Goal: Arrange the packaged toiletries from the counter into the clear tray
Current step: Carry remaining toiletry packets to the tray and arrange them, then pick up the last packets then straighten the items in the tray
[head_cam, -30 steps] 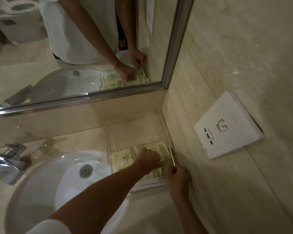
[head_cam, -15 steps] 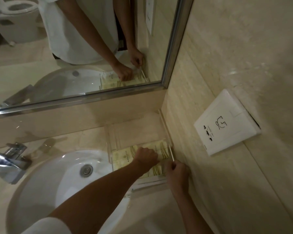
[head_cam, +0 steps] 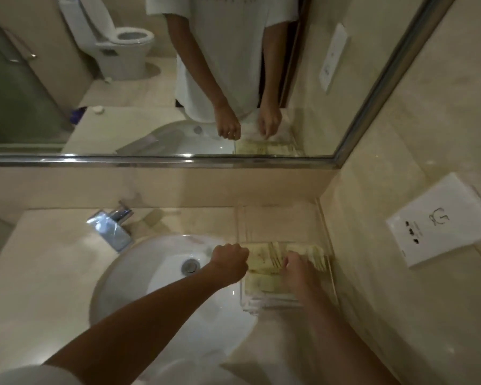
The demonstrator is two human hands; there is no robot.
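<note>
Left grip (head_cam: 229, 259) fisted, right grip (head_cam: 296, 269) blurred.

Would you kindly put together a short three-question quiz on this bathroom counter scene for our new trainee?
1. True or false: the clear tray stands in the counter's corner, between the sink and the side wall.
2. Which hand rests on the yellowish packets inside the tray?
A. the left hand
B. the right hand
C. neither
3. Fill in: the half of the tray nearer the mirror holds ____ packets.

Key
1. True.
2. B; the left hand is a fist at the tray's sink-side edge.
3. No; the packets lie in the near half.
</note>
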